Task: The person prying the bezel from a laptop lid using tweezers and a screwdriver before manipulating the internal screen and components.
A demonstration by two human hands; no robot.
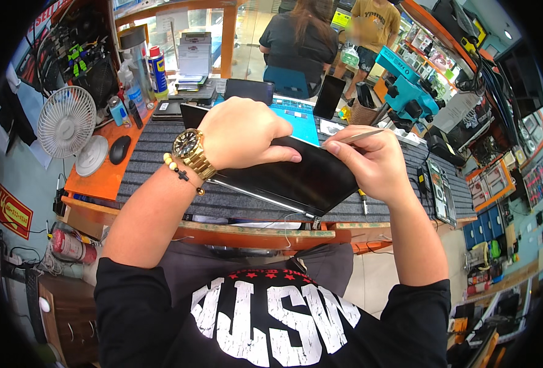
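A black laptop screen (290, 176) stands tilted at the bench's near edge, its hinge strip lowest. My left hand (242, 136) is closed on its upper edge, with the thumb across the dark front and the other fingers curled over the far side, partly hidden. My right hand (372, 161) is closed in a pinch round a slim, flat metal tool (362, 135) at the screen's upper right corner. One end of this tool meets the edge; its exact shape is hidden by the fingers. Behind the screen lies a bright blue panel (299, 126).
On the ribbed grey mat (143, 178), an opened laptop base (441, 191) lies at right, with a screwdriver (363, 201) nearer. A teal microscope (409, 92) stands beyond. At left are a white fan (67, 121), a black mouse (120, 149) and a spray can (157, 73). Two people are beyond the bench.
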